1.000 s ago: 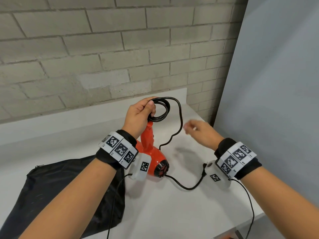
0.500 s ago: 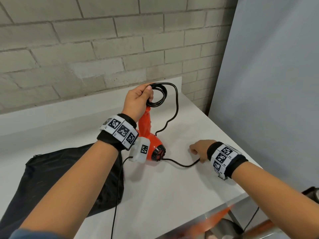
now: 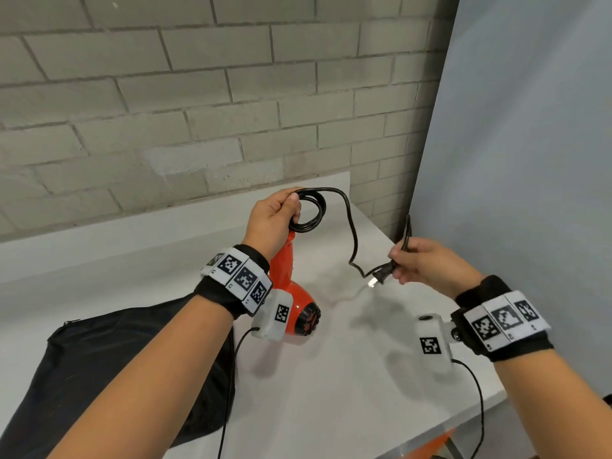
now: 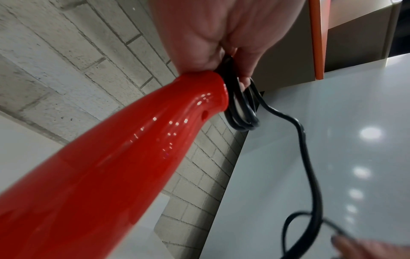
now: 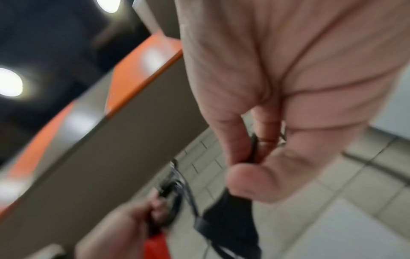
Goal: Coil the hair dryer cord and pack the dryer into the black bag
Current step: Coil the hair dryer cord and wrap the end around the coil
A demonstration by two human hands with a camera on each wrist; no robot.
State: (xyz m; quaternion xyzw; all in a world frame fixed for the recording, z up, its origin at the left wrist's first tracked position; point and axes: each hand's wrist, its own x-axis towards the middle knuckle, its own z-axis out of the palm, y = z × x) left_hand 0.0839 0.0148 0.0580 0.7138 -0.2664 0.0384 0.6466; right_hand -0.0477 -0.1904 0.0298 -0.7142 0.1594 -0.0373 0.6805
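A red hair dryer (image 3: pixel 299 301) stands nozzle-down on the white table (image 3: pixel 331 376), its handle (image 4: pixel 133 140) pointing up. My left hand (image 3: pixel 271 220) grips the handle's top together with several coiled loops of black cord (image 3: pixel 311 210) (image 4: pixel 241 112). One loose strand runs down to the right, to the plug (image 3: pixel 381 274). My right hand (image 3: pixel 427 263) pinches the cord right at the plug (image 5: pixel 230 219), lifted above the table. The black bag (image 3: pixel 109 362) lies flat at the left, partly under my left forearm.
A grey brick wall (image 3: pixel 198 94) stands behind the table and a pale panel (image 3: pixel 530 160) closes the right side. The table's right edge (image 3: pixel 463 435) is close under my right forearm. Thin wrist-camera cables (image 3: pixel 477 402) hang from both wrists.
My right hand went down to the table by the cord, then rose with the plug end pinched in it. The cord no longer lies on the table. My left hand kept its grip.
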